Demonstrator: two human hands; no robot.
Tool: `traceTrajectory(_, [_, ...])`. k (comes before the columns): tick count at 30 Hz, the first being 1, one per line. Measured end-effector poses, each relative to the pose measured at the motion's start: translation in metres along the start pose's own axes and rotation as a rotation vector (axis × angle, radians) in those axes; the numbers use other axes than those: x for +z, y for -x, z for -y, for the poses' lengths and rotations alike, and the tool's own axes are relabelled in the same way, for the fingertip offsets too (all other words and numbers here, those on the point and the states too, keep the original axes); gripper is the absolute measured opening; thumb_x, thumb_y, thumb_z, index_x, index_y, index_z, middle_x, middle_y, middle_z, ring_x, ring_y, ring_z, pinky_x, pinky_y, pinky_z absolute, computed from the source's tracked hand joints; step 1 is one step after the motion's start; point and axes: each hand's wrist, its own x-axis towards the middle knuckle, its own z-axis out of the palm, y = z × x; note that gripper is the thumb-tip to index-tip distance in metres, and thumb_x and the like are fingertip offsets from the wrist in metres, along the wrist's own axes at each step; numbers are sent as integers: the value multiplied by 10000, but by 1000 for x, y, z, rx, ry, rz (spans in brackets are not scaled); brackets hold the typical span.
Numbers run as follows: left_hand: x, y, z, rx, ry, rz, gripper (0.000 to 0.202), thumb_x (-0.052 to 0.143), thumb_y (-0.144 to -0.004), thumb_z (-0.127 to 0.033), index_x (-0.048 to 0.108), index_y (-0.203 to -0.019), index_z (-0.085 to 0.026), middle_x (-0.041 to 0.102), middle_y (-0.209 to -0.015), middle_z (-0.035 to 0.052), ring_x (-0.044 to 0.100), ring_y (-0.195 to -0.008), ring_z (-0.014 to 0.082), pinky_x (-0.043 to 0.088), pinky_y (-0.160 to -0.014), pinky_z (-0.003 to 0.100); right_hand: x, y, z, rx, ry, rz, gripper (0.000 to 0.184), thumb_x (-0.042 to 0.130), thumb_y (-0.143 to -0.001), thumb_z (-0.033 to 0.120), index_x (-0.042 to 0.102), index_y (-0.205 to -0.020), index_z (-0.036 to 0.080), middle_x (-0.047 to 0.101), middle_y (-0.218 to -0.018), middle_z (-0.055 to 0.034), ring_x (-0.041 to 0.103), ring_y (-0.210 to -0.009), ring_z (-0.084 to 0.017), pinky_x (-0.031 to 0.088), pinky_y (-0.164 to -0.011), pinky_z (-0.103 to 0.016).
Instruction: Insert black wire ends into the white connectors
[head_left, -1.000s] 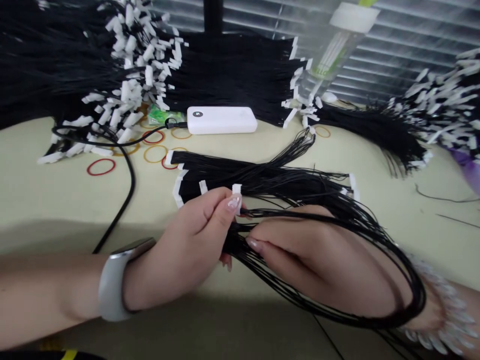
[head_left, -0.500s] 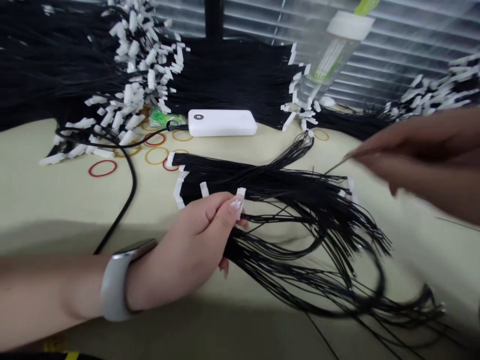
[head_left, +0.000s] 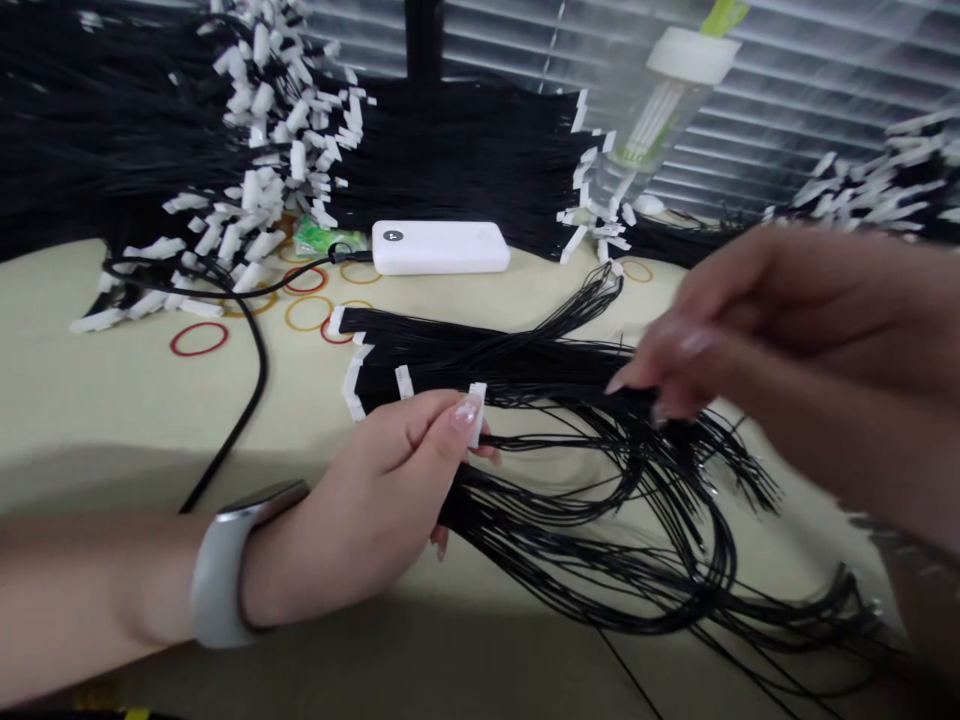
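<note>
My left hand (head_left: 390, 480) is closed with the thumb on top of a small white connector (head_left: 478, 402). Black wires (head_left: 555, 440) run out of this connector to the right. A thicker bundle of black wires (head_left: 540, 555) also comes from under the same hand and loops right. Over the loose wire ends is my right hand (head_left: 757, 350), fingers curled and somewhat blurred; what lies in its fingertips cannot be made out. Behind both hands lies a flat bundle of black wires (head_left: 442, 345) with white connectors (head_left: 352, 385) along its left end.
A white power bank (head_left: 442, 248) with a black cable (head_left: 259, 370) lies at the back of the pale table (head_left: 112, 400). Red and yellow rubber bands (head_left: 199, 339) are scattered left. Large stacks of black wires (head_left: 465, 150) and a clear bottle (head_left: 660, 110) stand behind.
My right hand has moved left and over the wires, away from the thin wire it pinched at the right. My left hand keeps its hold on the white connector.
</note>
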Motion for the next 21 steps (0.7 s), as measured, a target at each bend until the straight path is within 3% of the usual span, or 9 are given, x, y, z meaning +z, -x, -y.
traceTrajectory(2, [0,0,0,18,-9,-3,339,366,-860,-410,489,-639,-184,467,-462,-69,428,-338,43,362,-299,104,13,-1,13,-23,12,79,147,533,-815,261,517,-694,180,509,-576,38,430,-479,-43,331,-433,-186])
traceTrajectory(5, [0,-1,0,39,-28,-1,343,359,-861,-404,492,-630,-188,432,-432,-71,429,-335,54,369,-294,112,24,0,16,-89,22,147,143,500,-824,208,484,-690,165,484,-617,37,417,-537,-46,324,-492,-187])
traceTrajectory(13, [0,1,-2,27,-33,18,332,362,-859,-403,476,-633,-189,414,-486,-73,427,-355,48,371,-295,113,43,4,11,-139,42,86,118,453,-842,178,464,-726,156,480,-672,18,418,-616,-70,316,-563,-201])
traceTrajectory(21, [-1,1,-3,46,-75,51,315,333,-875,-378,432,-637,-196,410,-516,-72,418,-392,51,343,-340,129,46,6,10,-119,80,133,132,418,-851,194,468,-734,160,483,-681,4,409,-621,-93,305,-567,-227])
